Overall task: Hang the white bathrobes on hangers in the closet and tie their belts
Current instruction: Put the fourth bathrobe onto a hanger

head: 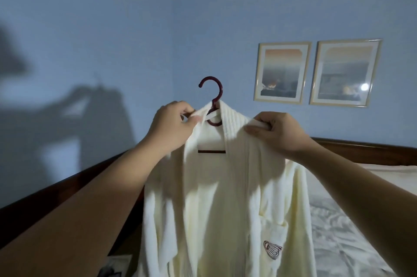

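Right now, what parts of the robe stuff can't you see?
Head view only:
- The hanger shoulders: covered by the bathrobe.
- The robe's hem: cut off by the bottom edge.
- Any belt: none can be made out among the folds.
- The closet: not in view.
- The left hand and right hand grip: fingertips buried in cloth.

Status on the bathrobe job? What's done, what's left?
Done: one white bathrobe is draped over the dark red hanger.
In hand: left hand and right hand each pinch the collar at a shoulder, holding it up over the bed.
Left: no closet in view, so hanging remains; no tied belt is visible.
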{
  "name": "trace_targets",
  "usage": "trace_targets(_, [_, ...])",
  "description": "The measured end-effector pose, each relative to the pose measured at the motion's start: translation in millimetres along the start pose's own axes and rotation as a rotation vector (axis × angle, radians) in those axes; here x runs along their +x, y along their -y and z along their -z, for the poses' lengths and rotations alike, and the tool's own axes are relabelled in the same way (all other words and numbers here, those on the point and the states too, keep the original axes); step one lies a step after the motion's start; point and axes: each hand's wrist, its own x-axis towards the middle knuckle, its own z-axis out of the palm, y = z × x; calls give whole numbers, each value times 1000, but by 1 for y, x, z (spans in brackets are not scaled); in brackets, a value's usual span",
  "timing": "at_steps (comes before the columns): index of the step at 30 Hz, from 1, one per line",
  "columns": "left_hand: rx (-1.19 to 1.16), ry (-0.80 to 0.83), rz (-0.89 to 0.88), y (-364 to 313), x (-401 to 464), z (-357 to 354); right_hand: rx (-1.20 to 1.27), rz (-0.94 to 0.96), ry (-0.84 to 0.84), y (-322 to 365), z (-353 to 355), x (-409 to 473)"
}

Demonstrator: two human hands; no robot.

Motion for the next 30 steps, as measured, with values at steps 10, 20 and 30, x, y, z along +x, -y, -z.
trace_targets(10, [167, -60, -339, -26, -83, -76, 37, -132, 43, -35, -1, -51])
trace_targets(20, [-3, 820, 309, 62, -145, -109, 36, -357, 185, -97, 10, -148])
trace_targets(30, [-59, 461, 155, 57, -157, -130, -218, -369, 82, -117, 20, -150])
